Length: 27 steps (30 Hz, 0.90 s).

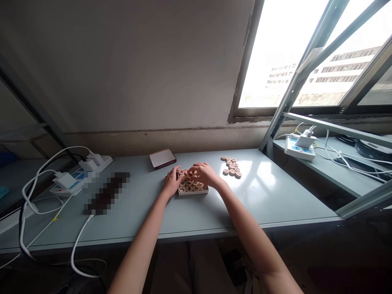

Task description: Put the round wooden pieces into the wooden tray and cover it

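A shallow box [193, 193] of round wooden Chinese chess pieces [189, 188] lies on the desk in front of me, its pieces set in rows with characters facing up. My left hand [172, 181] is closed on the box's left side, with the thumb over the edge. Over the back part of the box, my right hand [204, 173] bends its fingers down among the pieces in a pinch. A piece seems to be between those fingertips, partly hidden by the hand. Several loose Chinese chess pieces [232, 166] lie in a cluster to the right.
An open box lid [163, 158] lies behind the box to the left. Power strips with plugs and white cables stand on the left [69, 185] and on the right [300, 148]. A blurred dark object [107, 194] lies left of my hands. Metal posts [277, 118] rise at both sides.
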Motion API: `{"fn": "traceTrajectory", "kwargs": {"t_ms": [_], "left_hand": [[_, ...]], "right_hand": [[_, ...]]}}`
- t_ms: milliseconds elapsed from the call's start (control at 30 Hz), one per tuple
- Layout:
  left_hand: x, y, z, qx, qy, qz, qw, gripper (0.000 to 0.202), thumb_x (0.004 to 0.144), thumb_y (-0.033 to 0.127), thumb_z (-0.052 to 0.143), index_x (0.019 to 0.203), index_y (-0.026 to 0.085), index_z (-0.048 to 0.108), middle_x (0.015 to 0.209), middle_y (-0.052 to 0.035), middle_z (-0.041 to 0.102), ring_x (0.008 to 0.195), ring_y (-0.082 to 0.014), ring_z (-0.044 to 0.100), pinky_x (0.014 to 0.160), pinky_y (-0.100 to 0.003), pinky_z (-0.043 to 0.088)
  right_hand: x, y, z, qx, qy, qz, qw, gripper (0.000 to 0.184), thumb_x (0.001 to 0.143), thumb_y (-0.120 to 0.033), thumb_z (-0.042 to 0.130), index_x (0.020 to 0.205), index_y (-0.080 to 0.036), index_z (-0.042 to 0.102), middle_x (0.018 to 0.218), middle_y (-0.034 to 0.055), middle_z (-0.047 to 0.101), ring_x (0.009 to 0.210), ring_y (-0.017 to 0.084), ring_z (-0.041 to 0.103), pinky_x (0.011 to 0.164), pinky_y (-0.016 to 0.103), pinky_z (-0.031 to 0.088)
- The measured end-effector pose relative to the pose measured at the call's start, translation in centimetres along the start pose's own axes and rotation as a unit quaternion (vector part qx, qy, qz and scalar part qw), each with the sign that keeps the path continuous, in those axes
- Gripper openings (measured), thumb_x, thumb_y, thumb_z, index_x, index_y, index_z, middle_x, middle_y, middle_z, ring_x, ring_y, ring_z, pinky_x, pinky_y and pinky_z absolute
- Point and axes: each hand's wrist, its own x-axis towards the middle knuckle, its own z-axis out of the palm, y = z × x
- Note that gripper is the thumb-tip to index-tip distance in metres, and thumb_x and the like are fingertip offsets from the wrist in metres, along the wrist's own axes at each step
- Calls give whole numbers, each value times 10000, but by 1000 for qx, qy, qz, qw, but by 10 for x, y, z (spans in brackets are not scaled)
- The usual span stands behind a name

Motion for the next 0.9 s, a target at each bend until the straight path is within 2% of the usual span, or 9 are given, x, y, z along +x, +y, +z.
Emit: {"fn": "traceTrajectory", "kwargs": {"t_ms": [133, 233, 333, 400, 500, 567, 700, 800, 900], "left_hand": [[0, 0, 0, 3, 2, -1, 1000, 391, 837, 297, 497, 1222, 246, 444, 1190, -82, 567, 1126, -235, 498, 956, -415, 370], [0, -1, 0, 4, 1, 2, 1000, 394, 841, 320, 487, 1225, 247, 441, 1204, -87, 560, 1141, -242, 487, 956, -420, 369], [-1, -4, 3, 5, 9, 7, 1000, 379, 857, 327, 456, 1226, 242, 439, 1212, -95, 554, 1142, -240, 484, 949, -421, 371], [-1, -6, 5, 8, 18, 10, 1000, 368, 866, 329, 436, 1222, 235, 441, 1202, -99, 560, 1123, -239, 496, 939, -421, 377], [0, -9, 8, 14, 29, 10, 999, 358, 866, 340, 433, 1207, 233, 451, 1181, -95, 576, 1106, -243, 508, 926, -419, 387], [-1, -10, 9, 17, 33, 12, 999, 355, 863, 346, 437, 1198, 232, 459, 1181, -92, 579, 1108, -245, 509, 922, -415, 391], [-2, -8, 9, 23, 31, 15, 999, 361, 869, 354, 422, 1206, 229, 460, 1191, -88, 576, 1118, -250, 501, 919, -413, 391], [-2, -7, 8, 26, 17, 9, 999, 381, 875, 365, 409, 1225, 220, 449, 1218, -84, 561, 1130, -251, 485, 926, -409, 384], [-1, -7, 9, 22, 6, -2, 1000, 394, 879, 372, 403, 1239, 215, 436, 1236, -79, 549, 1130, -244, 479, 931, -397, 380]], "right_hand": [[3, -4, -1, 19, 4, -14, 1000, 181, 832, -332, 588, 1001, -295, 639, 869, 6, 645, 848, 174, 567, 706, 264, 311], [0, 2, -9, 49, 18, 19, 998, 215, 843, -363, 568, 1041, -297, 619, 913, 2, 646, 841, 163, 564, 734, 274, 327], [-19, 21, -17, -10, 74, 133, 988, 222, 858, -321, 541, 1060, -265, 614, 1011, 41, 627, 929, 195, 536, 811, 322, 334], [-40, 35, -18, -87, 98, 223, 966, 231, 850, -289, 540, 1060, -237, 622, 1076, 77, 602, 1033, 245, 487, 858, 374, 321], [-71, 50, -15, -137, 53, 292, 945, 202, 854, -250, 506, 987, -224, 656, 1115, 98, 583, 1078, 276, 462, 854, 404, 326], [-84, 53, -13, -140, 31, 301, 943, 257, 876, -198, 428, 990, -226, 657, 1128, 92, 580, 1060, 254, 481, 850, 392, 337], [-89, 51, -17, -137, 22, 322, 936, 355, 882, -163, 366, 1173, -195, 567, 1173, 113, 562, 1057, 239, 494, 834, 362, 374], [-84, 47, -22, -134, 29, 315, 939, 290, 883, -170, 390, 1044, -176, 631, 1076, 120, 615, 1014, 254, 520, 822, 377, 384], [-72, 36, -22, -80, 81, 273, 955, 206, 876, -196, 461, 970, -177, 644, 968, 86, 653, 931, 234, 558, 813, 375, 402]]}}
